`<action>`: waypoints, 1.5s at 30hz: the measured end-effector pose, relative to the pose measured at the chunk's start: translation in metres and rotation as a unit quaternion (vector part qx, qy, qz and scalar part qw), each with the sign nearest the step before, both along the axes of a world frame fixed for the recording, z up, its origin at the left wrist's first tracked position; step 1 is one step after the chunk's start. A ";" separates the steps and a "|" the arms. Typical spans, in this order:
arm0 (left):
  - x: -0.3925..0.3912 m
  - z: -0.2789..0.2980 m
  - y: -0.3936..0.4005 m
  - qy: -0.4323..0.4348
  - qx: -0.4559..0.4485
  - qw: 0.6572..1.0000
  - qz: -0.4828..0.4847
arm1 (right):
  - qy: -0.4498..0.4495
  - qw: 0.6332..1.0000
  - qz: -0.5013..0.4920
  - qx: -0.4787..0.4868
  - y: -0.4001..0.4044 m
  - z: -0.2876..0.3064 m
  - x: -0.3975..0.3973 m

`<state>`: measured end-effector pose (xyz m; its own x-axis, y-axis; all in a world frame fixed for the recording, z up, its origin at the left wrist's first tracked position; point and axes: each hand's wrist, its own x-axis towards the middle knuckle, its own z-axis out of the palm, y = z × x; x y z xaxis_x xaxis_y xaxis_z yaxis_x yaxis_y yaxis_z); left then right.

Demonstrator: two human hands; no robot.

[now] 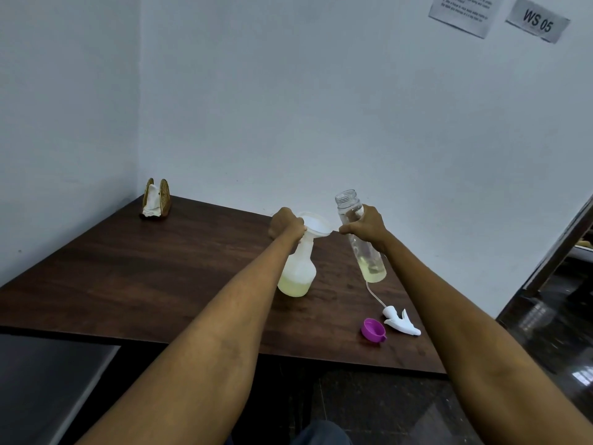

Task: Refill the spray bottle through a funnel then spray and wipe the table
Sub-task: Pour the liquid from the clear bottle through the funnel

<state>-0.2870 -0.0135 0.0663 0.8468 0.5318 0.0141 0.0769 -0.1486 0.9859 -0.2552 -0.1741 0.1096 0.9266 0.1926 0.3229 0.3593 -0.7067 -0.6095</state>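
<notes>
The refill is the step in hand, and it looks part-way through. The spray bottle [298, 268] stands upright on the dark wooden table [160, 268] with a white funnel [316, 223] seated in its neck and a shallow layer of pale yellow liquid at its bottom. The left hand [285, 223] curls round the neck just under the funnel, steadying both. The right hand [365, 227] grips a clear bottle [361, 239] around its middle, held nearly upright just beside the funnel, mouth up, with some yellow liquid left in its base. Nothing seems to be flowing, though at this distance I can't be sure. Next, I'd judge, the clear bottle must tip so its mouth comes over the funnel, slowly enough not to overrun it. The white trigger head [401, 321] with its tube and a purple cap [373, 330] lie near the front edge.
</notes>
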 end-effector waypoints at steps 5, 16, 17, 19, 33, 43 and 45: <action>0.000 0.000 0.002 0.003 -0.013 1.000 -0.004 | 0.001 1.000 -0.006 0.020 0.003 0.003 -0.003; 0.007 -0.001 0.004 -0.007 -0.052 0.999 -0.017 | 0.006 1.000 0.012 0.016 0.003 -0.001 -0.008; 0.007 -0.002 0.004 -0.012 -0.056 0.998 -0.017 | 0.007 1.000 0.014 0.016 0.003 -0.001 -0.007; 0.006 -0.003 0.003 -0.019 -0.066 0.997 -0.019 | 0.009 1.000 0.012 0.015 0.004 -0.001 -0.008; 0.005 -0.003 -0.003 0.013 -0.011 1.000 -0.018 | 0.018 0.999 0.011 0.024 0.002 -0.008 -0.002; 0.004 -0.014 0.006 0.042 0.102 0.994 0.009 | 0.028 0.996 -0.002 0.088 -0.003 -0.013 0.001; 0.004 -0.019 0.009 0.047 0.109 0.993 0.015 | 0.034 0.992 -0.014 0.124 -0.006 -0.014 0.001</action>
<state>-0.2829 -0.0048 0.0474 0.8335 0.5499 0.0528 0.1747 -0.3531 0.9191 -0.2538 -0.1803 0.0957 0.9517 0.0892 0.2937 0.2938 -0.5418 -0.7875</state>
